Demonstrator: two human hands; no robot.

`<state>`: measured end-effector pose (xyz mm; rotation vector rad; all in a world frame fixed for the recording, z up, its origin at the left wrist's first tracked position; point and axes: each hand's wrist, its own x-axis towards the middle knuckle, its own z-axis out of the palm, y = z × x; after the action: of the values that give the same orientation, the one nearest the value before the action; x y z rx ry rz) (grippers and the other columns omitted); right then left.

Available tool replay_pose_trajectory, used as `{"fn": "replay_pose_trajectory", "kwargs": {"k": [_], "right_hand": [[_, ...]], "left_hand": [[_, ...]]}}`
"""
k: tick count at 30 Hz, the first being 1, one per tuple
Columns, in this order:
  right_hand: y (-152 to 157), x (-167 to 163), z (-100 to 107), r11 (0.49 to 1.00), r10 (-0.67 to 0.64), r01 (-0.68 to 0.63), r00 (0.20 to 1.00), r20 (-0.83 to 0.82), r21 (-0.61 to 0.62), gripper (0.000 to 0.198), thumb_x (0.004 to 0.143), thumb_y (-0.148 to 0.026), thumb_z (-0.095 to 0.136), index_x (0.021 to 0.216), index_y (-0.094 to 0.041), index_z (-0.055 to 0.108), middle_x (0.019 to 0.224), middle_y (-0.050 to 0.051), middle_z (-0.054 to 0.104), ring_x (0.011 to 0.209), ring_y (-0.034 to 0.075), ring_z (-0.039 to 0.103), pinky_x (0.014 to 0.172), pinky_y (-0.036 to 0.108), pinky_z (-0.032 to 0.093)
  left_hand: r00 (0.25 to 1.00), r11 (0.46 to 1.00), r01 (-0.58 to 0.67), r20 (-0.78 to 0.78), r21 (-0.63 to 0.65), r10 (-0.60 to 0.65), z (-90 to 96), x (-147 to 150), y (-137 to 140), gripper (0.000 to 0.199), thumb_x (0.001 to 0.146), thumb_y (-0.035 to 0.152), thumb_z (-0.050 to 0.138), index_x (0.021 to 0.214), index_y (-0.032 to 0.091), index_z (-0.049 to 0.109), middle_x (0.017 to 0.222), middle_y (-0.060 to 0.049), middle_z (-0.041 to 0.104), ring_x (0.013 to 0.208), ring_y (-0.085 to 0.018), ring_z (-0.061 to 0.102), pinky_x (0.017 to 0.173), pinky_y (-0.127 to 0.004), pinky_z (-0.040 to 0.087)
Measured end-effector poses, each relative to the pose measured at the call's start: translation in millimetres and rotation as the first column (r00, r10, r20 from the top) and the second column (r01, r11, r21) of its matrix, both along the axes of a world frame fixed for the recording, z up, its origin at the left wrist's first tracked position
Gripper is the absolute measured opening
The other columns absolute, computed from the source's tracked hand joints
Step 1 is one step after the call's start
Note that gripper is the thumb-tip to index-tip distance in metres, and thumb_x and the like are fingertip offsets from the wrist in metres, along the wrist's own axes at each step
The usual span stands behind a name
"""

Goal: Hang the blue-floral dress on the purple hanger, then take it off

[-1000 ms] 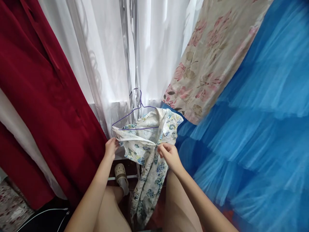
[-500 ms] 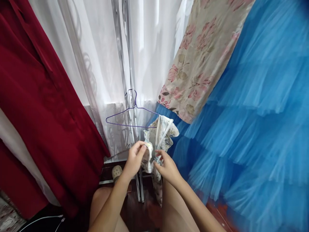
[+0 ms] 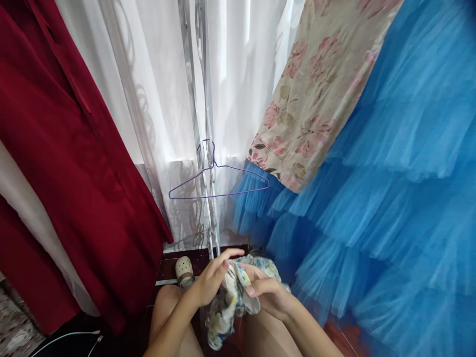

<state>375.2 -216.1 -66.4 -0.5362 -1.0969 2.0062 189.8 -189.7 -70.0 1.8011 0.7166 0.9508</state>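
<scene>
Over my lap is a crumpled floral garment [image 3: 223, 315], whitish with blue and yellow print and a ruffled part spreading behind my right hand. My right hand [image 3: 269, 292] grips its edge, thumb on top and fingers behind the cloth. At the garment's left side, my left hand [image 3: 211, 277] has its fingers stretched out and lightly bent, resting by the fabric. Ahead of both hands, a bare purple wire hanger [image 3: 219, 195] hangs on a white metal stand [image 3: 208, 213].
A dark red garment [image 3: 85, 178] hangs at the left. To the right hang a beige dress with pink flowers [image 3: 297, 124] and a tiered blue tulle skirt [image 3: 372, 198]. White curtains [image 3: 159, 99] form the back. A beige clog [image 3: 184, 269] and a white cable [image 3: 63, 337] lie low.
The floral garment has come off the hanger's right end and down onto my lap. Both hands have moved lower. My left hand's fingers have straightened from a pinch on the cloth.
</scene>
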Motion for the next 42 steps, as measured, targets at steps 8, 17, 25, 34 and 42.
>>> {"fn": "replay_pose_trajectory", "kwargs": {"k": [8, 17, 25, 34, 42], "right_hand": [[29, 24, 4, 0.972, -0.032, -0.071, 0.905, 0.425, 0.224, 0.016, 0.062, -0.022, 0.074, 0.073, -0.013, 0.068, 0.066, 0.0, 0.063, 0.055, 0.012, 0.051, 0.053, 0.022, 0.038], [83, 35, 59, 0.772, -0.368, -0.105, 0.729, 0.577, 0.626, 0.007, 0.073, -0.019, 0.063, 0.074, -0.013, 0.068, 0.062, -0.001, 0.061, 0.055, 0.012, 0.049, 0.05, 0.022, 0.034], [165, 38, 83, 0.385, -0.839, -0.156, 0.352, 0.416, 0.909, 0.048, 0.076, -0.02, 0.06, 0.123, -0.018, 0.068, 0.102, 0.008, 0.074, 0.082, 0.023, 0.064, 0.074, 0.03, 0.045], [208, 20, 52, 0.406, -0.876, -0.192, 0.196, 0.44, 0.893, 0.023, 0.081, -0.022, 0.053, 0.096, -0.021, 0.07, 0.081, 0.007, 0.072, 0.076, 0.025, 0.063, 0.063, 0.027, 0.035], [178, 19, 55, 0.429, -0.812, -0.142, 0.373, 0.449, 0.892, 0.016, 0.083, -0.025, 0.048, 0.072, -0.02, 0.058, 0.062, -0.001, 0.059, 0.06, 0.016, 0.054, 0.057, 0.024, 0.035]], "left_hand": [[0.908, 0.955, -0.293, -0.298, 0.053, 0.295, -47.7, -80, -35, 0.034, 0.081, 0.045, 0.067, 0.105, 0.022, 0.071, 0.094, -0.007, 0.069, 0.088, -0.023, 0.063, 0.082, -0.03, 0.051], [0.73, 0.865, -0.201, -0.518, 0.46, 0.446, -16.7, -148, -24, 0.03, 0.092, 0.042, 0.056, 0.072, 0.022, 0.067, 0.071, -0.003, 0.061, 0.078, -0.02, 0.055, 0.097, -0.04, 0.041], [0.579, 0.78, -0.292, -0.547, 0.553, 0.604, 20.1, -180, 23, 0.037, 0.095, 0.048, 0.048, 0.087, 0.025, 0.075, 0.104, -0.007, 0.066, 0.104, -0.026, 0.053, 0.101, -0.045, 0.035], [0.333, 0.669, -0.264, -0.585, 0.695, 0.739, 64.4, -196, 82, 0.022, 0.09, 0.038, 0.055, 0.088, 0.026, 0.074, 0.113, -0.006, 0.073, 0.111, -0.031, 0.057, 0.097, -0.048, 0.033], [0.409, 0.532, -0.591, -0.343, 0.606, 0.846, 104.9, -172, 133, 0.038, 0.095, 0.03, 0.039, 0.115, 0.025, 0.07, 0.112, -0.009, 0.073, 0.105, -0.03, 0.065, 0.088, -0.039, 0.045]]}}
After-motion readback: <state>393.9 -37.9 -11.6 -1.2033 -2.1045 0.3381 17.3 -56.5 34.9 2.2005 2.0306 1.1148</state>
